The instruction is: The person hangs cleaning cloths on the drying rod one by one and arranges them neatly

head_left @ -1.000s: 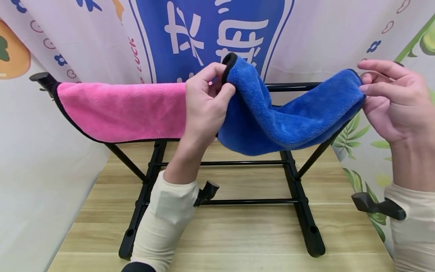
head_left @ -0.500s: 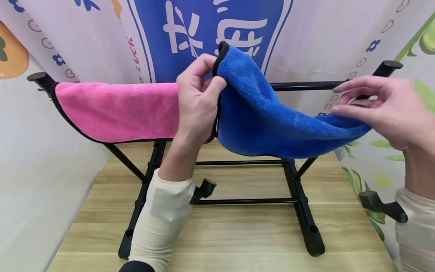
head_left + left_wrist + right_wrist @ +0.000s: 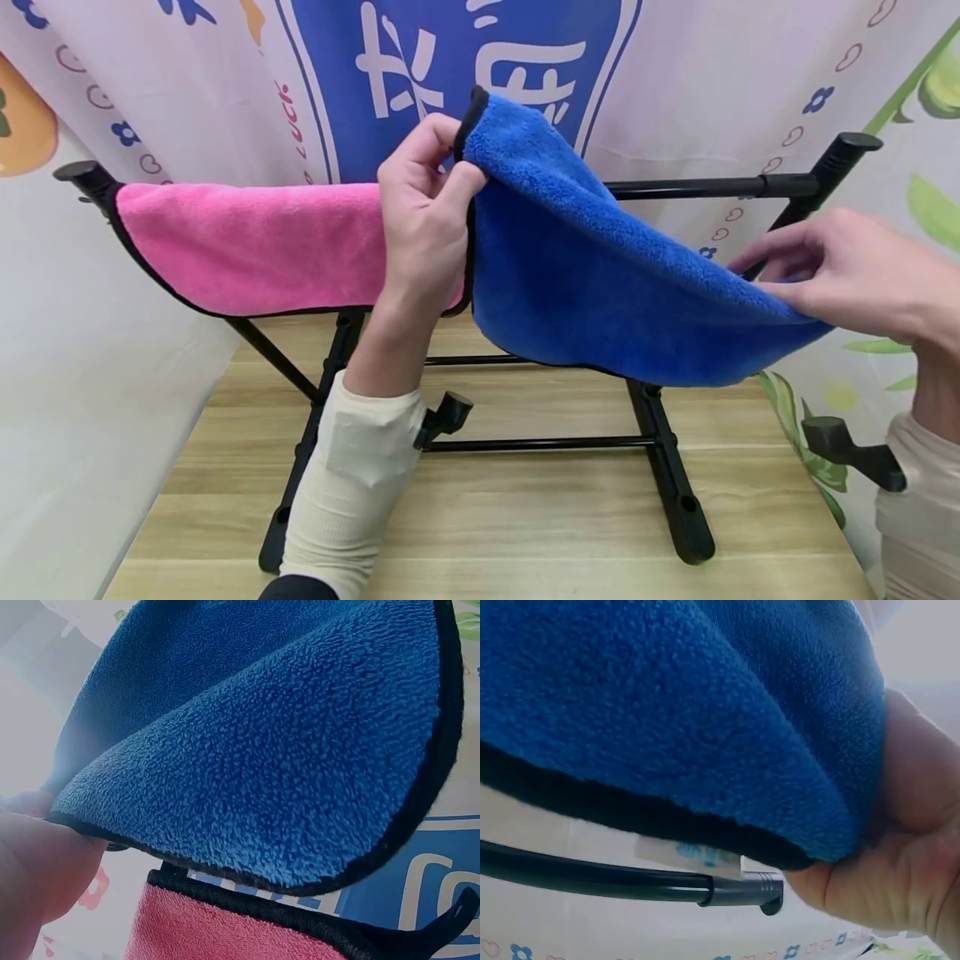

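Note:
A blue plush towel (image 3: 600, 292) with black edging is stretched, folded, between both hands. My left hand (image 3: 423, 208) pinches its raised upper-left corner between thumb and fingers. My right hand (image 3: 855, 275) holds its lower right end, thumb along the top fold and fingers partly hidden behind. In the right wrist view the towel's fold (image 3: 780, 787) runs into the palm. A pink towel (image 3: 255, 250) with black edging hangs over the left part of the black rack's top rail (image 3: 690, 189), its right end behind my left hand.
The black rack's feet (image 3: 678, 500) and crossbars (image 3: 540, 444) stand on a wood-grain tabletop (image 3: 525, 525). Its right upright (image 3: 832, 175) rises behind the right hand. A printed curtain (image 3: 697, 92) hangs close behind, and a leaf-patterned wall covering (image 3: 930, 208) flanks the right side.
The right hand has moved down and right along the blue towel, taking its right end lower. The left hand has shifted slightly left and up, and the towel is stretched into a longer slope.

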A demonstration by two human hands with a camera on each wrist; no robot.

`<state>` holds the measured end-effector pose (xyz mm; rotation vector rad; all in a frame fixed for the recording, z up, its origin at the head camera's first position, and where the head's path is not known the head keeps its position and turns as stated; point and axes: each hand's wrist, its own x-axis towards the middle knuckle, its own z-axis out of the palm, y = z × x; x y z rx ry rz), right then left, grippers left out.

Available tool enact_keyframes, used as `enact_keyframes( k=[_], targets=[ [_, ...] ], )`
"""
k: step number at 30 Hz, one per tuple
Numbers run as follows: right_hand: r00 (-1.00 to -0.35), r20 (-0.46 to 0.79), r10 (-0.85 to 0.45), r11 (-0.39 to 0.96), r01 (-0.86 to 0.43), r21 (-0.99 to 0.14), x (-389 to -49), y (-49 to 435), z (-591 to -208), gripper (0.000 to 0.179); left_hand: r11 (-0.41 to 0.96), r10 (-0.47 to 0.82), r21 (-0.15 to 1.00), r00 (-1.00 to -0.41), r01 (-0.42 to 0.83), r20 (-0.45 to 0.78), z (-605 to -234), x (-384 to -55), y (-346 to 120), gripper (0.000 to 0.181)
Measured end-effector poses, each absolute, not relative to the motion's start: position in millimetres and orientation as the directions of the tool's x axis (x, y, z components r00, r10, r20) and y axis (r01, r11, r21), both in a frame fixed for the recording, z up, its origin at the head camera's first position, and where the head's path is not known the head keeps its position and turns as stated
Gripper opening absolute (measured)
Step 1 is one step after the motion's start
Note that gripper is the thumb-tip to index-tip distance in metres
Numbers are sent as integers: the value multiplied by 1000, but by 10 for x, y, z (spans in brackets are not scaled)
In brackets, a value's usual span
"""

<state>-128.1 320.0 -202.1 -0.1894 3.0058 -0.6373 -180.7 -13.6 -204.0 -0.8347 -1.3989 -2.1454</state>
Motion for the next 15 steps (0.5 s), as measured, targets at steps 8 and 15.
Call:
enact_keyframes(
  k=[8, 15],
  targets=[
    [-952, 300, -63, 483, -292, -826, -1336, 3329, -2111, 26, -410, -42, 654, -729, 636, 683, -2028, -1825, -211, 28],
    [-854, 514, 79, -293, -513, -807, -1502, 3311, -2151, 21, -460, -7, 668, -755, 585, 656, -2010, -1850, -239, 30]
  ],
)
